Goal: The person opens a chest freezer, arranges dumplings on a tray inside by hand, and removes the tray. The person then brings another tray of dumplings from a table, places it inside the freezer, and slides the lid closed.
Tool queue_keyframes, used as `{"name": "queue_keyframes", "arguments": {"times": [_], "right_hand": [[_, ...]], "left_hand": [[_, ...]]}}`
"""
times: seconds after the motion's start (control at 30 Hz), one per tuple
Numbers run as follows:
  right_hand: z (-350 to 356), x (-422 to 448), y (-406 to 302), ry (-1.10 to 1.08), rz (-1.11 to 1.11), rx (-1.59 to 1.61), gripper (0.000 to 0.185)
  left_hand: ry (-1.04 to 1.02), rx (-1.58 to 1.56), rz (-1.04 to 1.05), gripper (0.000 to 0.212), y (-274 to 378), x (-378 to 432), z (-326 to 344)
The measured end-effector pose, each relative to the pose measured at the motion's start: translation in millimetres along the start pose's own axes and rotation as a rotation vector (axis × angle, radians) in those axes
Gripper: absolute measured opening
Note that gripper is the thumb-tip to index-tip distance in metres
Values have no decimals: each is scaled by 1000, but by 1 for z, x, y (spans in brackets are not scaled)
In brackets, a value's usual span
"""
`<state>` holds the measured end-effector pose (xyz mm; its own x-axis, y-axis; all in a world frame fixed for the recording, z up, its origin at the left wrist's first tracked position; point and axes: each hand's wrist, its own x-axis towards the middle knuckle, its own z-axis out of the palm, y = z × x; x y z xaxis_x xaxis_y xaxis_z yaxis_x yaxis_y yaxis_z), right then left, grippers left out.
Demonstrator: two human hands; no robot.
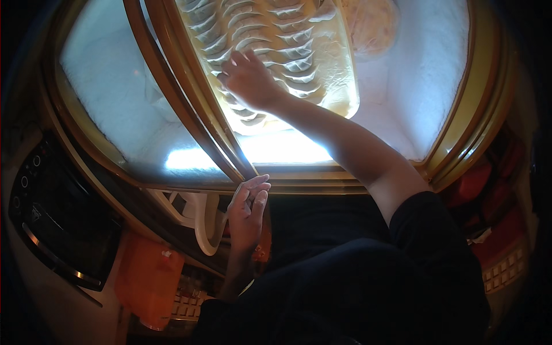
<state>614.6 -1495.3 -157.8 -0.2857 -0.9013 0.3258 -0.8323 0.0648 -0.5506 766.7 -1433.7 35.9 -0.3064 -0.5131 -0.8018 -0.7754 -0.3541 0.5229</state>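
Observation:
A tray [352, 82] inside a frosted, lit chest freezer bears rows of pale, crescent-shaped dumplings [298, 51]. My right hand [249, 79] is over the tray's near left part, its fingers bent at the dumplings; whether it grips one cannot be told. Below, by the freezer's front edge, my left hand [250, 202] is raised with its fingertips gathered near the lower end of the sliding lid's frame [207, 99]. Nothing shows clearly between those fingertips, and whether they touch the frame is unclear.
Glass covers the freezer's left part. Beside the tray lies a round, wrapped pale item [371, 26]. Frost coats the freezer wall [427, 64]. At lower left are a black appliance [64, 220], an orange container [151, 280] and a white curved plastic piece [207, 233]. Red items [504, 233] stand at right.

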Motion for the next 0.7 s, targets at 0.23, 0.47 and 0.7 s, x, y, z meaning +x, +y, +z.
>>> {"name": "queue_keyframes", "arguments": {"times": [0.23,0.47,0.7], "right_hand": [[4,10,14,-145,10,-85,10],[1,5,18,-165,-8,3,8],[-5,15,16,-88,11,49,19]], "left_hand": [[3,18,-3,25,3,3,3],[16,6,11,25,2,4,2],[146,10,167,21,-1,8,-2]]}}
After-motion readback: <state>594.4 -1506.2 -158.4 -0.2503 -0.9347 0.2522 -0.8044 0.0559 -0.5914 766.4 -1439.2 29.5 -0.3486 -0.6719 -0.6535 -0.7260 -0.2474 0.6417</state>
